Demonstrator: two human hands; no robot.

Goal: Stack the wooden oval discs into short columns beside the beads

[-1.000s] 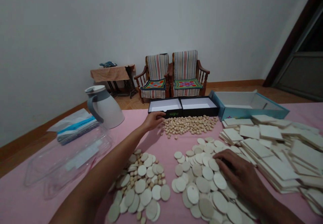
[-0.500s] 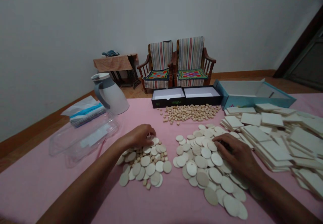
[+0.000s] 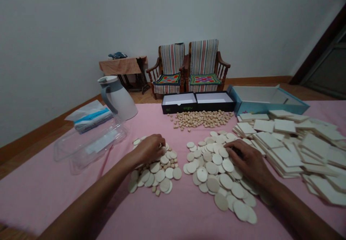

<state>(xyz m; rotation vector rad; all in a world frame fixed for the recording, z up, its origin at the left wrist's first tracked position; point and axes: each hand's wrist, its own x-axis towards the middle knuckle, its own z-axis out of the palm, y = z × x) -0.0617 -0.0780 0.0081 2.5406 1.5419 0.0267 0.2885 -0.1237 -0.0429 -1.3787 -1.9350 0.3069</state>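
My left hand [image 3: 151, 147] is over the back of a mixed pile of round wooden discs [image 3: 160, 175] and small wooden beads [image 3: 157, 193]. Its fingers curl down and close together, and what they hold, if anything, is hidden. On the right, my right hand [image 3: 244, 156] rests at the edge of a larger heap of round wooden discs [image 3: 211, 168]. A gap shows between its thumb and forefinger, which touch the discs; the other fingers are partly hidden.
Behind lie more wooden beads [image 3: 202, 119], a black two-part box [image 3: 180, 108] and a blue box [image 3: 270, 107]. Square wooden boards [image 3: 290, 157] are stacked right. At left are a clear plastic container [image 3: 89, 144], a tissue pack [image 3: 93, 119] and a jug [image 3: 123, 101] on the pink tablecloth [image 3: 167, 218].
My left hand has shifted slightly over its pile, uncovering discs behind the wrist. My right hand stays at the heap's edge. The whole view has shifted a little.
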